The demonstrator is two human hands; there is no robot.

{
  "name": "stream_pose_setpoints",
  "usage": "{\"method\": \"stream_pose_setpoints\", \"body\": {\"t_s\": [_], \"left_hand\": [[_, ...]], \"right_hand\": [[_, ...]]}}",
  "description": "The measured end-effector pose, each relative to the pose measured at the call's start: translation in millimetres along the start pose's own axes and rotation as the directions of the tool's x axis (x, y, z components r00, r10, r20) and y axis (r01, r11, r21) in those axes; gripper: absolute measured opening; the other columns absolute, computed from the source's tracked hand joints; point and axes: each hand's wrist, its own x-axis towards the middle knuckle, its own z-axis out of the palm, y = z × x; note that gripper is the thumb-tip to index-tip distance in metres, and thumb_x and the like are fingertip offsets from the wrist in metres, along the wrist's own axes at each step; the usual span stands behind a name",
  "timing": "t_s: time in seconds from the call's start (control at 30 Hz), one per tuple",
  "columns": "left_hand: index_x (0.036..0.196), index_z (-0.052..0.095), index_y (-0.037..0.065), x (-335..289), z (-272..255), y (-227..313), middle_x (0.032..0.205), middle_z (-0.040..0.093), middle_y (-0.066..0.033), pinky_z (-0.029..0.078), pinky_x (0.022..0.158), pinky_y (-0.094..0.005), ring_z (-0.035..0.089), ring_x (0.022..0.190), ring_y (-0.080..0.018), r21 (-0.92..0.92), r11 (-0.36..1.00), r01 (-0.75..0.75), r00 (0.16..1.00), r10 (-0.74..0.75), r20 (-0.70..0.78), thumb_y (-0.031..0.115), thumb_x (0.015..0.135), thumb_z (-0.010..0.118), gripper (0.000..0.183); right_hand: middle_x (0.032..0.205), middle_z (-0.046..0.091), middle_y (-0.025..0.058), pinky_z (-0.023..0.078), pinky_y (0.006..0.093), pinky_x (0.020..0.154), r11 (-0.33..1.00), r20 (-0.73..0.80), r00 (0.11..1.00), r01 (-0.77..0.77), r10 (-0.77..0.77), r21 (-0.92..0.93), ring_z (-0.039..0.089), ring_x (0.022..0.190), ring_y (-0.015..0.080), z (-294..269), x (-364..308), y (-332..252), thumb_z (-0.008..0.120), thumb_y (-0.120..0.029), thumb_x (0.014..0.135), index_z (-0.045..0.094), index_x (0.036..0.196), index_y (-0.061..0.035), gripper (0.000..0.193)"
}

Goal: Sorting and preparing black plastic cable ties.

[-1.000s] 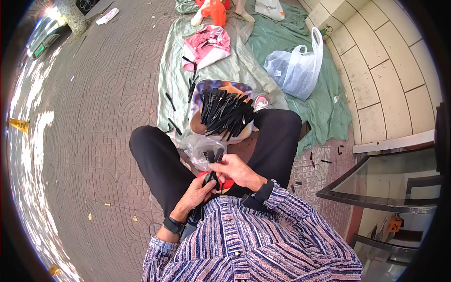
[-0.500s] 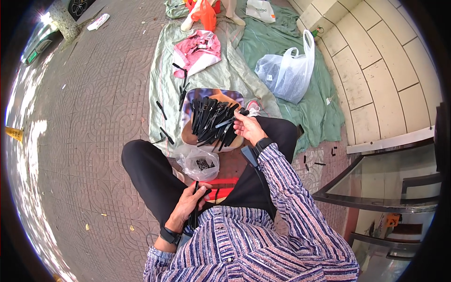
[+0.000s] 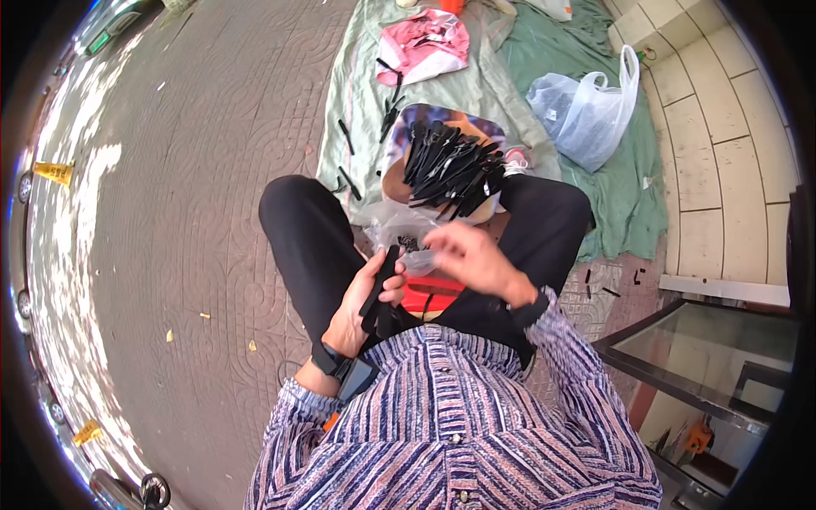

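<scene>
I sit on a red stool with my knees apart. My left hand grips a small bundle of black plastic strips, held upright over my lap. My right hand hovers just right of the bundle, fingers curled near a clear plastic bag between my knees; whether it holds a strip is blurred. A heap of the same black strips lies on a round tray in front of my knees.
A green cloth covers the ground ahead, with loose black strips, a pink bag and a white plastic bag. Brick paving lies to the left. A tiled step and glass-topped frame stand right.
My right hand has come back from the strip heap to my lap beside the left hand. The bundle in my left hand now stands up in plain view.
</scene>
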Motion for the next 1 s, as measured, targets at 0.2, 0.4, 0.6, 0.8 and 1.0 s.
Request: {"method": "stream_pose_setpoints", "body": {"t_s": [0.2, 0.4, 0.6, 0.8, 1.0], "left_hand": [[0.105, 0.047, 0.005, 3.2, -1.2, -3.9, 0.077, 0.050, -0.0056, 0.038, 0.038, -0.0218, 0.041, 0.051, -0.0100, -0.044, 0.999, -0.021, 0.998, 0.024, 0.051, 0.027, 0.092, 0.045, 0.026], [0.104, 0.049, 0.005, 8.6, -8.3, -9.9, 0.076, 0.050, -0.0044, 0.042, 0.046, -0.0241, 0.043, 0.053, -0.0109, -0.037, 0.991, -0.132, 0.987, 0.128, -0.101, 0.027, 0.093, 0.042, 0.026], [0.103, 0.050, 0.005, 9.3, -17.1, -15.0, 0.072, 0.051, -0.0035, 0.046, 0.055, -0.0257, 0.049, 0.061, -0.0125, 0.058, 0.984, -0.168, 0.977, 0.174, -0.121, 0.025, 0.093, 0.043, 0.023], [0.106, 0.050, 0.003, 6.6, -17.2, -13.4, 0.083, 0.056, -0.0055, 0.050, 0.069, -0.0313, 0.055, 0.072, -0.0163, 0.021, 0.973, -0.228, 0.967, 0.229, -0.116, 0.021, 0.094, 0.040, 0.025], [0.111, 0.052, 0.012, -2.3, -2.1, -14.0, 0.114, 0.056, -0.0128, 0.047, 0.087, -0.0422, 0.057, 0.101, -0.0249, 0.047, 0.987, -0.153, 0.987, 0.150, 0.058, 0.010, 0.091, 0.042, 0.022]], "right_hand": [[0.097, 0.051, 0.0120, 0.047, 0.0345, 0.076, 0.932, 0.180, 0.926, 0.352, -0.333, -0.085, 0.055, 0.089, 0.0274, 47.1, -19.5, -35.7, 0.064, -0.005, 0.071, 0.054, 0.105, -0.0056, 0.036], [0.093, 0.050, 0.0132, 0.047, 0.0358, 0.077, 0.890, 0.124, 0.902, 0.430, -0.414, -0.154, 0.054, 0.089, 0.0287, 65.1, -20.2, -41.7, 0.064, -0.005, 0.070, 0.053, 0.099, -0.0027, 0.031], [0.087, 0.050, 0.0121, 0.047, 0.0343, 0.072, 0.867, 0.172, 0.883, 0.464, -0.436, -0.181, 0.053, 0.078, 0.0261, 68.5, -18.2, -35.1, 0.064, -0.005, 0.072, 0.055, 0.093, -0.0028, 0.023], [0.082, 0.059, 0.0031, 0.041, 0.0243, 0.057, 0.707, 0.068, 0.949, -0.275, 0.306, 0.652, 0.053, 0.068, 0.0095, 20.1, -22.2, -32.1, 0.058, -0.006, 0.083, 0.055, 0.087, -0.0056, 0.004], [0.085, 0.059, 0.0001, 0.042, 0.0242, 0.062, 0.470, -0.021, 0.925, -0.173, 0.380, 0.866, 0.052, 0.071, 0.0079, -21.5, -30.5, 2.0, 0.051, -0.010, 0.088, 0.056, 0.090, -0.0069, 0.006]]}}
